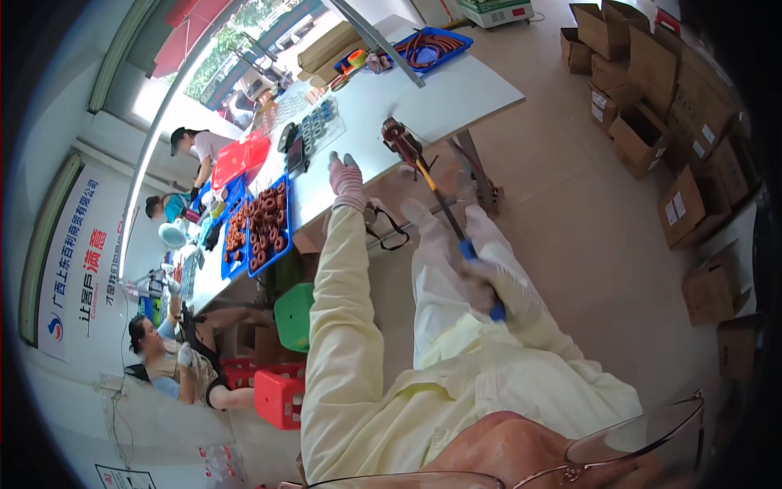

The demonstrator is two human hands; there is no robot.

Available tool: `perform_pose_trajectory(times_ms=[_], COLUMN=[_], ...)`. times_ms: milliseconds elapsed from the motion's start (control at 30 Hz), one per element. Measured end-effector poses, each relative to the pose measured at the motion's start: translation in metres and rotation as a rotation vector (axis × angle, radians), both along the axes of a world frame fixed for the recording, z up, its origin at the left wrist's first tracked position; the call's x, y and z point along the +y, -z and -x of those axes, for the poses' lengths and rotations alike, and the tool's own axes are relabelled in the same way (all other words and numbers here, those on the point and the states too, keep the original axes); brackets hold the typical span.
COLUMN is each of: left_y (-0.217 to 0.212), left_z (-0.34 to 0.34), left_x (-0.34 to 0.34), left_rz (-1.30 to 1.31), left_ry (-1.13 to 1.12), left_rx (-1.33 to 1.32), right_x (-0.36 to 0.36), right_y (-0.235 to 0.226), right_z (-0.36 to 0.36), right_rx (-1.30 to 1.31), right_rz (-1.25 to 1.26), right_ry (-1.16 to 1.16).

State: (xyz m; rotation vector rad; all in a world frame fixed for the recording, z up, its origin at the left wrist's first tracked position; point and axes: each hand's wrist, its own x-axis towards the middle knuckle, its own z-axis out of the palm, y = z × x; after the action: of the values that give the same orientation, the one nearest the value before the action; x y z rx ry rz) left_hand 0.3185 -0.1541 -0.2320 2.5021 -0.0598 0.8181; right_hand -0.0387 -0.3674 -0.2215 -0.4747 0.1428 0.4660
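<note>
We see the right hand (pixel 497 285), in a pale glove, closed around the blue grip of a long-handled tool (pixel 444 212), a cutter or crimper with a yellow shaft, whose dark red head (pixel 401 138) lies at the near edge of the white table (pixel 456 98). The left hand (pixel 346 181), also gloved, rests further left at the same edge, its fingers bent over the rim; we cannot tell whether it holds something small there. We judge that the work is in the middle of a stroke: the head is at the table edge and the handle is drawn down toward the body, but the picture is too small to show what piece, if any, sits in the head. To the left on the table, a blue tray (pixel 261 232) is filled with many reddish-brown rings, and at the far end another blue tray (pixel 428 47) holds orange coiled material. From this we judge that many pieces are ready, but how many are left to do, we cannot say. Other people work at the far left of the table, and cardboard boxes (pixel 643 138) stand on the floor at the right.
</note>
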Motion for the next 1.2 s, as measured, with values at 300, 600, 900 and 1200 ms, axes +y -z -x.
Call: perform_pose_trajectory(times_ms=[300, 600, 900, 1200], left_y=[-0.035, -0.057, -0.106, -0.030], left_z=[0.066, 0.045, -0.047, -0.098], left_x=[-0.039, -0.075, -0.130, -0.079], left_rz=[-0.434, -1.139, -0.373, 0.415], left_ry=[0.665, 0.957, 0.953, 0.913], left_rx=[-0.332, -0.056, 0.172, 0.568], right_x=[-0.022, -0.085, -0.027, 0.014], right_y=[0.008, 0.043, 0.075, 0.043], right_z=[0.063, 0.086, -0.078, -0.171], right_rx=[-0.032, -0.023, -0.172, -0.112], right_rz=[0.040, 0.692, 0.794, 0.303], right_ry=[-0.009, -0.047, -0.029, 0.013])
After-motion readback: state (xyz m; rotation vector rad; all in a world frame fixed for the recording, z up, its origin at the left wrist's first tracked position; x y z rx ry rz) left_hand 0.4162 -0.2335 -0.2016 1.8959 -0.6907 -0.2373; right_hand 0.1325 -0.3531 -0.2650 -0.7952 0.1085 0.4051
